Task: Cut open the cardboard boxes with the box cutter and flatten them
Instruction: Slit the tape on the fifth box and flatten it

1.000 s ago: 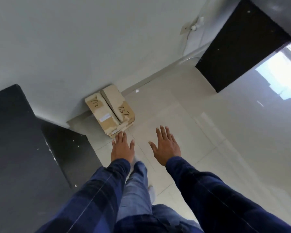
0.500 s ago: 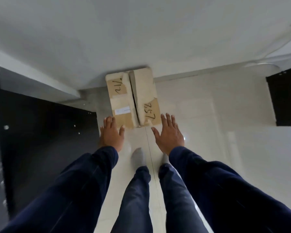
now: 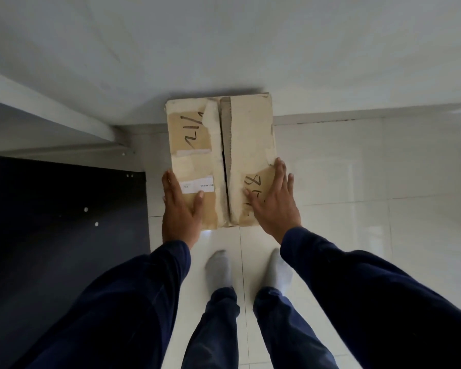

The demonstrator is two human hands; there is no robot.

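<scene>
Both hands down on one cardboard box (image 3: 246, 145), fingers spread wide and flat. Left hand (image 3: 180, 206) wraps the near-left corner, thumb lying over the top by a white label (image 3: 197, 185); right hand (image 3: 273, 202) lies on the near-right part of the top, fingertips at the side edge, thumb on black marker numerals. Neither hand has closed on anything; the spread reads as bracing either side to pull or lift the box. Box sits on the pale tiled floor (image 3: 357, 182), far end against the white wall (image 3: 224, 49), just ahead of the person's grey-socked feet (image 3: 220, 267). Top flaps are closed but the centre seam (image 3: 225, 166) gapes dark, old tape torn and peeling. Dark panel (image 3: 64, 222) stands to the left. No box cutter in view, so cutting has likely not begun. Judged step: fetching the box clear of the wall.
</scene>
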